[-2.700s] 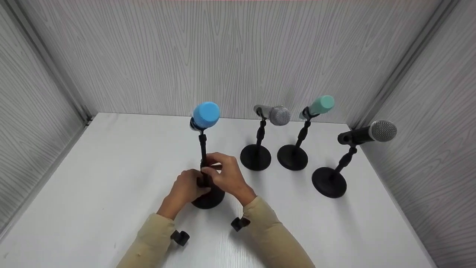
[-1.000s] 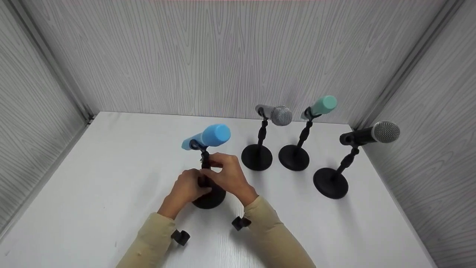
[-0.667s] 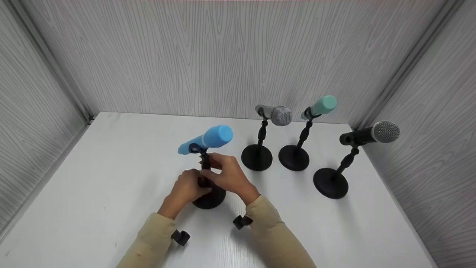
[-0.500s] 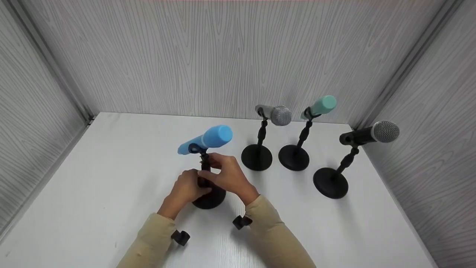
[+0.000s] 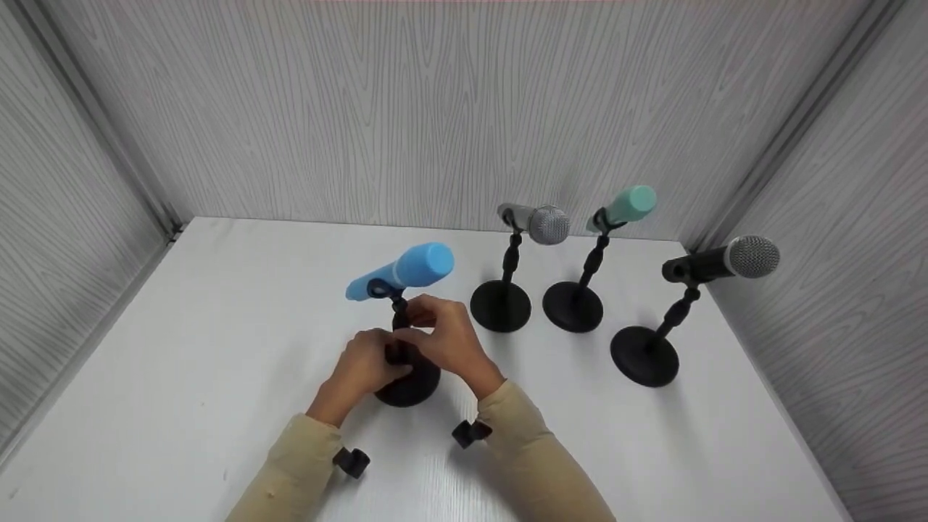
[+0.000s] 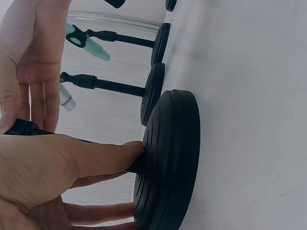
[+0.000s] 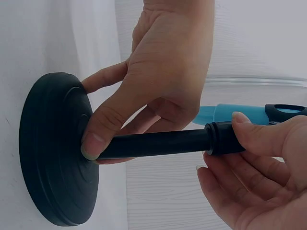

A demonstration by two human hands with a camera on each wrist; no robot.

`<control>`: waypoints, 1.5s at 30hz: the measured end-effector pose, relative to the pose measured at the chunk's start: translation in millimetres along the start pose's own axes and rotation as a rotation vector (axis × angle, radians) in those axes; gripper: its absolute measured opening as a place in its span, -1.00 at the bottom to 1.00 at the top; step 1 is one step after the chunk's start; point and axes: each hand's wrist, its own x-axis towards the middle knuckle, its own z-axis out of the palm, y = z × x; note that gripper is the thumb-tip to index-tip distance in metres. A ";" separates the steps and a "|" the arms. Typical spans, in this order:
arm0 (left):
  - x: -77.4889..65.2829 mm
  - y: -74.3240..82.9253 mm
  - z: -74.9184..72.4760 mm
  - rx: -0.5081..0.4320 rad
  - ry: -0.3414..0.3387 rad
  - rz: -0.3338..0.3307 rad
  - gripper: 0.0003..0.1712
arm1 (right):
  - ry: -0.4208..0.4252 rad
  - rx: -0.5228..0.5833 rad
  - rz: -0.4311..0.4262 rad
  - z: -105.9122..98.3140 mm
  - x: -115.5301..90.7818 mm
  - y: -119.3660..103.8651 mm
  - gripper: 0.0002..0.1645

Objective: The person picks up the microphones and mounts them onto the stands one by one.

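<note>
A blue microphone [image 5: 424, 265] sits in the clip of a black microphone stand [image 5: 409, 391], its thick end facing right. Low on the pole, my left hand [image 5: 366, 361] holds the stand, thumb tip right at the round base, as the right wrist view shows. Higher up, my right hand [image 5: 449, 337] pinches the collar [image 7: 223, 139] of the pole between thumb and fingers. A bare stretch of pole [image 7: 158, 143] shows between the two hands. The base [image 6: 175, 158] stands flat on the white table.
To the right stand a silver microphone [image 5: 547, 225], a mint green microphone [image 5: 631, 204] and a black microphone [image 5: 750, 257], each on its own black stand. Wood-grain panels [image 5: 464, 109] enclose the white table [image 5: 217, 348] at the back and both sides.
Over the earlier frames the blue microphone has come down and swung so its side shows, as the stand became shorter. In the last half second the right hand's fingers shifted slightly; the left stayed put.
</note>
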 end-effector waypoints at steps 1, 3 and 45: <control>0.1 -0.3 -0.2 -0.002 0.000 0.001 -0.73 | -0.003 0.000 -0.008 0.0 0.1 0.0 -0.72; 0.3 -0.8 -0.6 -0.010 0.000 0.003 -0.76 | -0.016 0.005 -0.019 0.3 0.2 0.2 -0.71; -0.1 1.8 -1.7 -0.017 -0.034 -0.052 -0.65 | -0.103 0.127 0.002 -2.9 3.3 9.3 -0.69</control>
